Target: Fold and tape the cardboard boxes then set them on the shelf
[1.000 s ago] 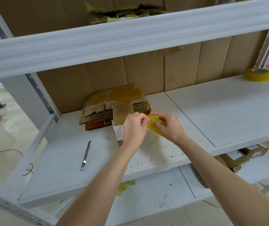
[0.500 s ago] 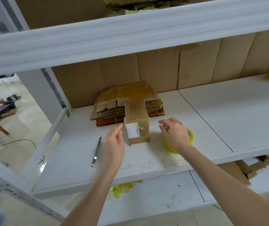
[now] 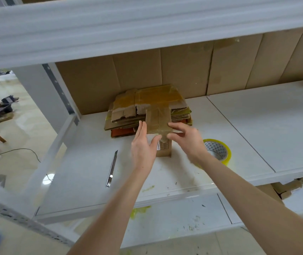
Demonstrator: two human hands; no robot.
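Box [image 3: 158,123] sat on the shelf [image 3: 257,129] straight ahead of the person and between the two hands, its far end up against the stack [image 3: 147,107] of flattened cardboard. Its taped top looked to run front-to-back, away from the person, so the long sides faced the palms. Left hand [image 3: 143,146] was flat and open, fingers straight along the box's left side, thumb across the near face by a white label [image 3: 159,146]. Right hand [image 3: 187,140] was open too, fingers spread and a bit bent at the top right edge. It was blurred, so can't tell if it touched. Neither hand held anything. Both were approx. equally near, left maybe closer in. Probably a two-palm squeeze and lift comes next, and it depends on the palms meeting those long sides squarely. Box was brown corrugated board w/ glossy clear tape crossing the top and lapping over the near edge; should be light and stiff, but slick where taped. Stack was ragged, torn at the edges, yellowed tape on top. Tape roll [image 3: 218,151], yellowish w/ a printed core, lay flat just right of the right wrist. A slim metal knife [image 3: 112,167] lay to the left, apart from the box.
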